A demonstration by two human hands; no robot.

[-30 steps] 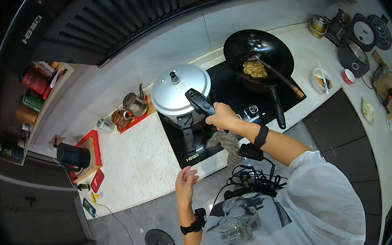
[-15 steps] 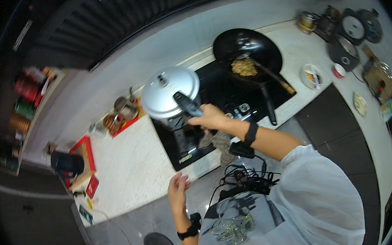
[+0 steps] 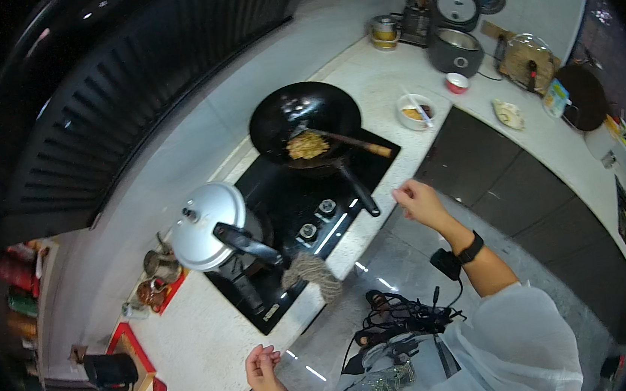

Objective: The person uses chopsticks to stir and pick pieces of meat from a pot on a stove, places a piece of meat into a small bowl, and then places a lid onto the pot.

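My right hand (image 3: pixel 421 204) is in the air by the counter's front edge, just right of the wok's handle. Its fingers are loosely bent and hold nothing. Lower left, my left hand (image 3: pixel 263 370) hovers at the counter's edge, half curled with fingers apart, also holding nothing. On the left burner stands a silver pressure cooker (image 3: pixel 210 224), lid on, its black handle (image 3: pixel 246 243) pointing toward me. A grey-brown cloth (image 3: pixel 312 277) lies near that handle, over the hob's front edge. The black wok (image 3: pixel 305 109) holds browned food (image 3: pixel 307 145) and a wooden-handled spatula (image 3: pixel 357 144).
A white bowl (image 3: pixel 415 112) with condiments stands right of the hob (image 3: pixel 284 206). Beyond are a red cup (image 3: pixel 457 83), an uncovered rice cooker (image 3: pixel 456 52) and a packet (image 3: pixel 508 114). Spice jars (image 3: pixel 156 275) are left of the pressure cooker. Cables (image 3: pixel 404 319) hang at my front.
My right hand has let go of the pressure cooker's handle and moved right, past the wok's handle. My left hand stays low by the counter. The view has swung to the right.
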